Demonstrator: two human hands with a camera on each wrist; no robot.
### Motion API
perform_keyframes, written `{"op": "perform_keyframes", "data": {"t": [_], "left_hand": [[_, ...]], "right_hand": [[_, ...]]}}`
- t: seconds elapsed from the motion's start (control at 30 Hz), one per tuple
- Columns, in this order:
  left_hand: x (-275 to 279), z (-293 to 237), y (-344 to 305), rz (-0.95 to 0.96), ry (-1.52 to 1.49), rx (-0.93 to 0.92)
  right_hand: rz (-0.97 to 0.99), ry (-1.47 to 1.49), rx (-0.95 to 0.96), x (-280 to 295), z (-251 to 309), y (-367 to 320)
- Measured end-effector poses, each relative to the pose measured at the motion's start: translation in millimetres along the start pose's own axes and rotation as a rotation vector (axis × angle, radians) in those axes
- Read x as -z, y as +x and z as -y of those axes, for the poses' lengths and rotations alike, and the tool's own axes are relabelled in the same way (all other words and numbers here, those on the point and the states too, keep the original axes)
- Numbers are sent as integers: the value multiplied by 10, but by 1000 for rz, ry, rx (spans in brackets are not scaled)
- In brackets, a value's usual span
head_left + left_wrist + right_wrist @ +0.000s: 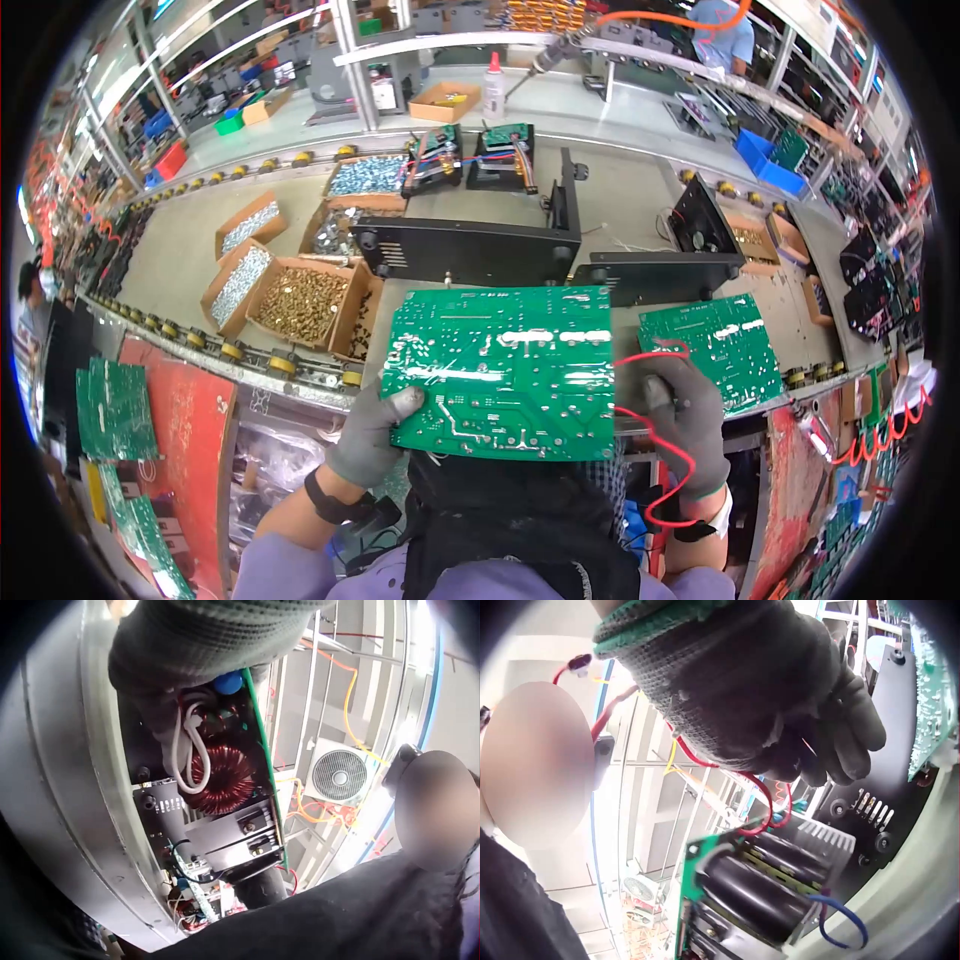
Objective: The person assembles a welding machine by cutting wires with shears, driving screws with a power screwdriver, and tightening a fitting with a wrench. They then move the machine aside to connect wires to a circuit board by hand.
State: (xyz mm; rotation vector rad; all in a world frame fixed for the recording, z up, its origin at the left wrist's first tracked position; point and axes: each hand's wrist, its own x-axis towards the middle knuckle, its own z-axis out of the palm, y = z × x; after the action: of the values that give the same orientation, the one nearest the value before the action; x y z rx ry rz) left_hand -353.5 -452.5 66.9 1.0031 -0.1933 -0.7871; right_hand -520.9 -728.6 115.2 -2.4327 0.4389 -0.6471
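Observation:
A large green circuit board (505, 375) is tilted in front of the body, its soldered face up. The gloved left hand (372, 440) grips its left edge, thumb on the upper face. Beneath it, a copper-wound coil (223, 778) and white wires (187, 754) show in the left wrist view; black capacitors (754, 896) show in the right wrist view. Off the board's right edge, the gloved right hand (690, 420) has curled fingers holding a red wire (650, 357) that runs from the board. Another red wire (685, 465) loops down past the wrist.
A second green board (715, 350) lies right of the hands. Black metal housings (470, 248) stand just beyond. Cardboard boxes of brass-coloured fasteners (300, 300) and silver fasteners (240, 285) sit at left. A roller rail (230, 350) borders the near side.

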Motion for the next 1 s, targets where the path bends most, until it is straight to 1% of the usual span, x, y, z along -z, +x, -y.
{"op": "perform_keyframes", "data": {"t": [0.03, 0.07, 0.1, 0.13, 0.17, 0.23, 0.27, 0.33, 0.37, 0.4, 0.47, 0.53, 0.57, 0.6, 0.67, 0.7, 0.77, 0.8, 0.87, 0.93, 1.0], "left_hand": [[60, 17, 33, 1, 25, 28], [98, 46, 69, 1, 49, 56], [108, 86, 105, -33, 60, 26], [100, 87, 135, -31, 66, 41], [87, 72, 156, -71, 102, 43], [9, -40, 180, -120, 205, 70], [-39, -107, 187, -162, 288, 86], [28, -198, 281, -113, 542, 59], [18, -271, 290, -116, 593, 95], [70, -353, 313, -56, 651, 154], [201, -395, 352, -13, 746, 185], [177, -373, 398, -27, 757, 184], [171, -365, 419, -49, 760, 179], [216, -354, 420, -34, 770, 184], [330, -350, 448, -54, 784, 269], [195, -386, 442, -56, 733, 272], [132, -373, 455, -64, 686, 271], [133, -368, 446, -79, 635, 273], [181, -354, 442, -86, 642, 288], [224, -325, 436, -115, 578, 308], [199, -333, 439, -96, 596, 305]], "right_hand": [[-48, -10, 35, -20, -32, 7], [-53, -10, 15, -10, -42, -8], [-77, 7, 11, 22, -35, -21], [-99, 24, 7, 49, -33, -28], [-100, 26, -10, 65, -39, -29], [-144, 54, 69, 101, -57, -32], [-149, 51, 52, 120, -69, -39], [-157, 110, 75, 161, -105, -41], [-160, 109, 66, 183, -143, -31], [-138, 70, 65, 210, -190, -19], [-120, 35, 57, 286, -253, 54], [-15, -279, 217, 424, -301, 264], [14, -363, 250, 477, -388, 387], [5, -364, 234, 510, -438, 535], [118, -582, 238, 582, -528, 846], [110, -584, 233, 569, -559, 971], [220, -681, 209, 455, -593, 1215], [216, -680, 205, 406, -595, 1354], [477, -810, 57, 331, -600, 1600], [499, -844, 32, 334, -633, 1716], [524, -881, 3, 356, -712, 1797]]}}
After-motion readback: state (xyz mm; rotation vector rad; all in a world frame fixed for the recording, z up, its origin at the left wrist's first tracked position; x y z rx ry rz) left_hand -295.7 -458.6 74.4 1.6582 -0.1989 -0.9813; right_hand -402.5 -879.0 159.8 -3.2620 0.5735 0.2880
